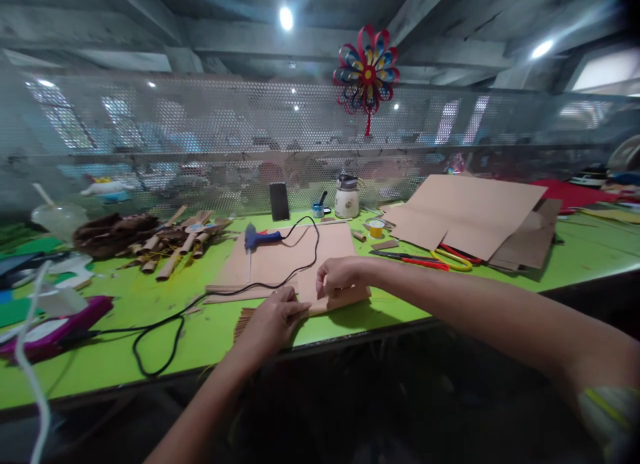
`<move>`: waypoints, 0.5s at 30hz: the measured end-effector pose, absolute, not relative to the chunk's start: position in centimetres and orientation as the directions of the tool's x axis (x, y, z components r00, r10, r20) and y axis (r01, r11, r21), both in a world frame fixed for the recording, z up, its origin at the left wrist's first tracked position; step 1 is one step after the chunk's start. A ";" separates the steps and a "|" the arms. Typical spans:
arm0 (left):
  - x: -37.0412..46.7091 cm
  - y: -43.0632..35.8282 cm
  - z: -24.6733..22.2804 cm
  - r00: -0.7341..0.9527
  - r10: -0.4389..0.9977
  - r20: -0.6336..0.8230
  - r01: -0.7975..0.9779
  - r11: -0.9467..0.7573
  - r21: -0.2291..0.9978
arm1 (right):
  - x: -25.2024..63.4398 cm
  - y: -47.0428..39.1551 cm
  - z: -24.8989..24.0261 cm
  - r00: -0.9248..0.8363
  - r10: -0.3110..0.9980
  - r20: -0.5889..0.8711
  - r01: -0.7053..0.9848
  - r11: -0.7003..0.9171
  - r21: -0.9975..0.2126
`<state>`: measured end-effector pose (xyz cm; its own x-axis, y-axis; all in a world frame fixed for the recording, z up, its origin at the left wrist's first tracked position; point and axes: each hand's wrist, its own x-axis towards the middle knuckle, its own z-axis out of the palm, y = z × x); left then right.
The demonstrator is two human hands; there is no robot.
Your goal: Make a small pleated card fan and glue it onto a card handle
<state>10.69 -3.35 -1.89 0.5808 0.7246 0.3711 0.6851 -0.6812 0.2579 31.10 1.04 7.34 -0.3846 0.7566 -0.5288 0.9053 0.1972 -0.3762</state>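
By the narrow, curled fingers of the left hand [281,312] and right hand [340,276], a tan paper sheet [309,286] is held near the front edge of the bright-green desk [213,344]; farther back, a blue plastic glue gun [263,239] is laid

Paper [351,295] near table edge [395,323], glue gun [263,238] behind

Two hands [274,312] [340,277], one glue gun [261,238], one spool [376,229], one pinwheel [369,75]

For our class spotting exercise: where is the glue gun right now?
In the head view, the glue gun lies left of centre on brown card, beyond the left hand.
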 end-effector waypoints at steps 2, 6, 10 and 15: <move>10.7 -3.4 -1.9 0.581 0.724 0.372 0.684 -0.682 0.259 | 31.2 0.9 7.5 -0.375 0.757 -0.535 0.909 0.189 -0.370; 10.8 -3.4 -1.9 0.580 0.726 0.368 0.685 -0.680 0.263 | 31.0 0.4 7.8 -0.351 0.758 -0.550 0.921 0.173 -0.349; 10.8 -3.3 -1.9 0.578 0.730 0.363 0.687 -0.676 0.265 | 30.5 0.1 7.7 -0.334 0.760 -0.558 0.928 0.161 -0.337; 10.8 -3.3 -1.9 0.573 0.737 0.358 0.689 -0.670 0.276 | 30.4 0.3 6.9 -0.312 0.778 -0.546 0.928 0.125 -0.352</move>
<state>10.80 -3.29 -1.87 0.5732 0.7369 0.3584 0.6890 -0.6701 0.2759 30.41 0.30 6.93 -0.3116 0.7780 -0.5455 0.9277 0.1250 -0.3517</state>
